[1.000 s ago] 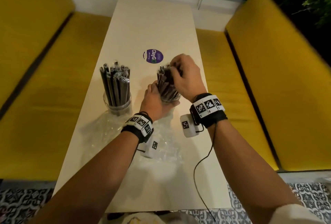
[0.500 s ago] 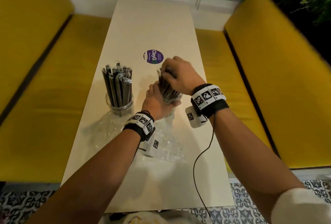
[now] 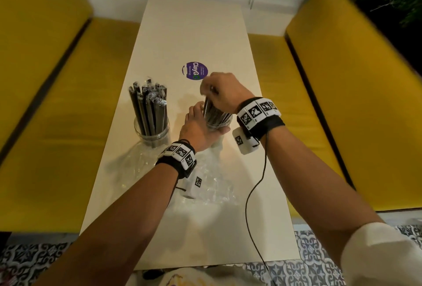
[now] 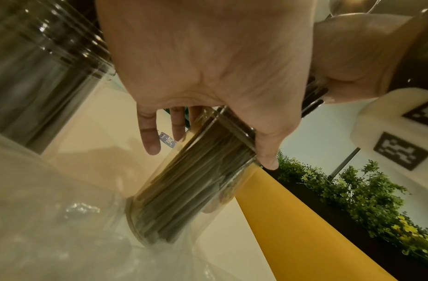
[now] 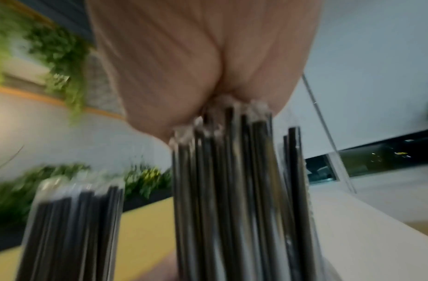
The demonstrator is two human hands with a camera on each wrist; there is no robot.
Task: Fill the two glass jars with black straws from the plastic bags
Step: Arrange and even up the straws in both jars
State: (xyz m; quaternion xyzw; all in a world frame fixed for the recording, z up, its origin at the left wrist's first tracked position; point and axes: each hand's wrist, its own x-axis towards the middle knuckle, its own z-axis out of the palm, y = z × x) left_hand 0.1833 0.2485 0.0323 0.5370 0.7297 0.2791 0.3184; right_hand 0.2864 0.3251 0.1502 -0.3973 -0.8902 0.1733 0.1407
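Two glass jars stand on the cream table (image 3: 194,27). The left jar (image 3: 152,132) is packed with black straws (image 3: 148,105) and stands free. My left hand (image 3: 198,125) grips the right jar (image 3: 218,120), thumb on the near side and fingers on the far side; in the left wrist view this jar (image 4: 184,190) leans, full of straws. My right hand (image 3: 222,90) curls over the tops of the bundle of straws (image 3: 211,109) in it. In the right wrist view my palm (image 5: 208,66) sits on the straw tops (image 5: 227,180).
Crumpled clear plastic bags (image 3: 137,162) (image 3: 214,185) lie on the table in front of the jars. A purple round sticker (image 3: 194,70) sits beyond the right jar. A black cable (image 3: 253,194) hangs from my right wrist. Yellow benches (image 3: 57,125) (image 3: 342,102) flank the table.
My right hand has shifted left and lower over the straw tops in the right jar. My left hand has stayed on that jar. The left jar has not moved.
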